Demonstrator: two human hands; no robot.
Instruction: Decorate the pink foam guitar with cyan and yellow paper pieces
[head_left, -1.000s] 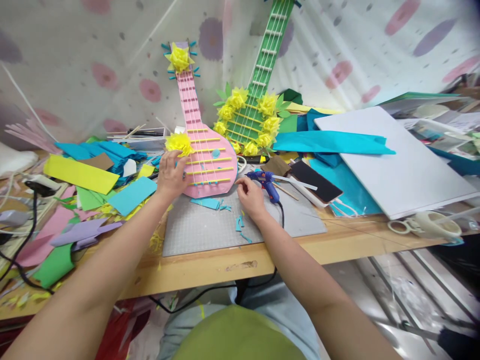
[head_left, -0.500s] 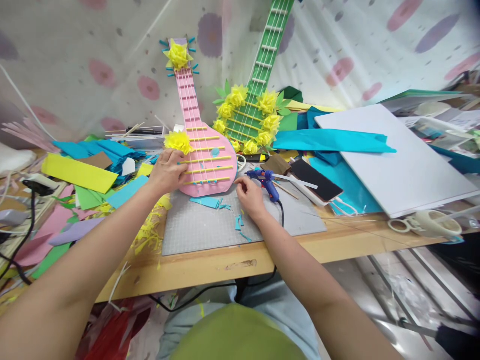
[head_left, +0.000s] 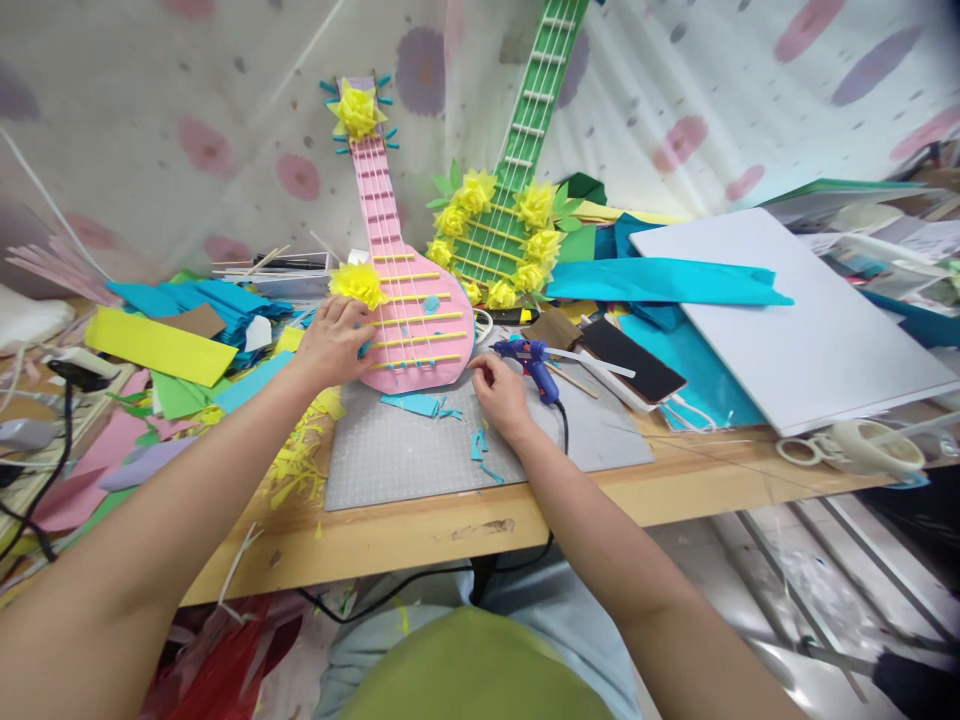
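Note:
A pink paper guitar (head_left: pixel 416 350) leans upright, with white strings, yellow bars and blue pegs. One yellow paper flower (head_left: pixel 357 110) is on its head and another yellow flower (head_left: pixel 358 285) on the upper left of its body. My left hand (head_left: pixel 336 342) holds the body's left edge just below that lower flower, fingers bent and a little apart. At the lower right edge, my right hand (head_left: pixel 501 392) has curled fingers, thumb and forefinger pinched at the rim. Close to its knuckles lies a blue glue gun (head_left: pixel 531 362) with a white glue stick.
Behind stands a green paper guitar (head_left: pixel 491 240) ringed with yellow flowers. Blue scraps (head_left: pixel 412 404) lie on the grey cutting mat (head_left: pixel 397 460). Coloured paper (head_left: pixel 161 345) heaps up at left. A phone (head_left: pixel 634 358), white board (head_left: pixel 795 320) and scissors (head_left: pixel 801 450) are at right.
The fingers of my left hand have shifted slightly left and spread a little at the guitar's edge, showing some blue between them. My right hand and the guitar stay where they were.

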